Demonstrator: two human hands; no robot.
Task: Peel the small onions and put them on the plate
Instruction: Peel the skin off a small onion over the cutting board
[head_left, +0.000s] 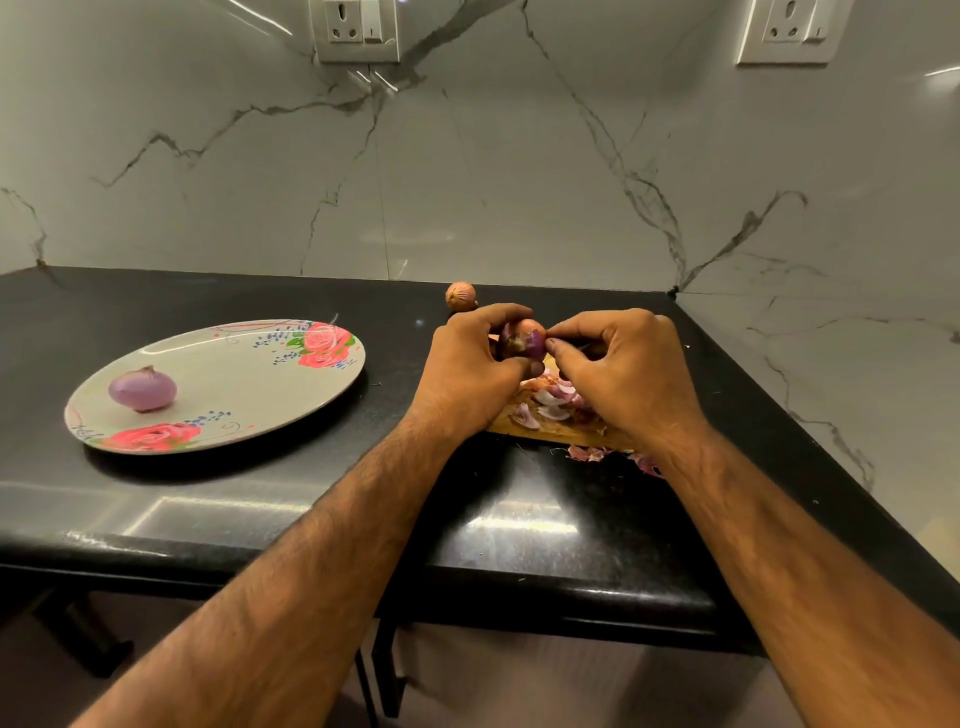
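Onion (522, 340), round, half-papery, above curled purple peels (550, 401)

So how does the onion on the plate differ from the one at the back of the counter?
The plate onion is peeled, smooth and pale purple; the back onion has its brown papery skin on. The plate onion lies on the plate; the back onion sits on the bare counter, just beyond the left hand and right hand, which hold a third onion. Both are small, round and untouched.
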